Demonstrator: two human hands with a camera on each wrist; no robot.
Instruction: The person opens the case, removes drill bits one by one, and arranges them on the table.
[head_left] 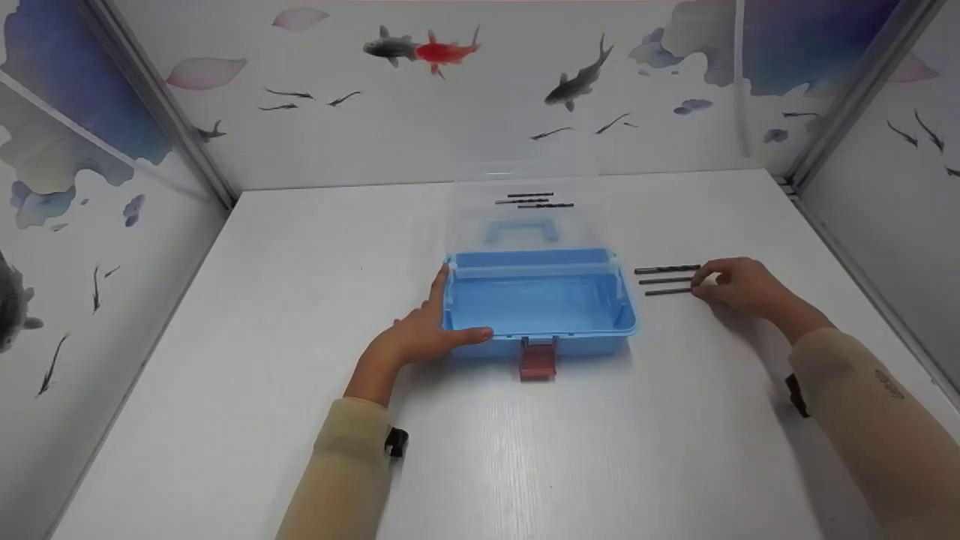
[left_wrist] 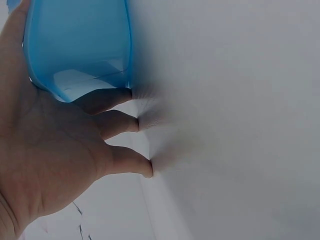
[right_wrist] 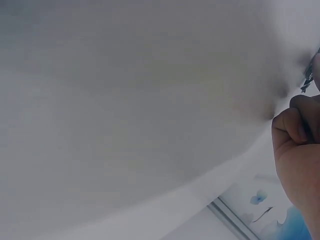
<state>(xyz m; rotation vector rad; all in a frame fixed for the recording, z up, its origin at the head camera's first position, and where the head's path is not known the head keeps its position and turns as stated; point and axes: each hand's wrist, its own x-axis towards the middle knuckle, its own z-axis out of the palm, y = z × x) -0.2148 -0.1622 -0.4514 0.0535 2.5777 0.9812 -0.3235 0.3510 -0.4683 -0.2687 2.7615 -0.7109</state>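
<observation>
The open box (head_left: 592,346) is set on the table (head_left: 300,300), its left front corner touched by the left hand (head_left: 420,331), whose fingers are spread apart. To its right, three bits (head_left: 666,280) are laid side by side; the front bit (head_left: 666,292) is pinched at its right end by the right hand (head_left: 742,288). Three more bits (head_left: 551,205) are seen behind the box.

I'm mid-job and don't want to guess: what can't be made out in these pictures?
Nearest drill bit, right end: head view, hidden by the right hand.
Far drill bits, tips: head view, too small.
Left hand, lower fingers: head view, hidden behind the hand itself.
Blue box: left wrist view, cut off by the top edge.
Right hand: right wrist view, cut off by the right edge.
</observation>
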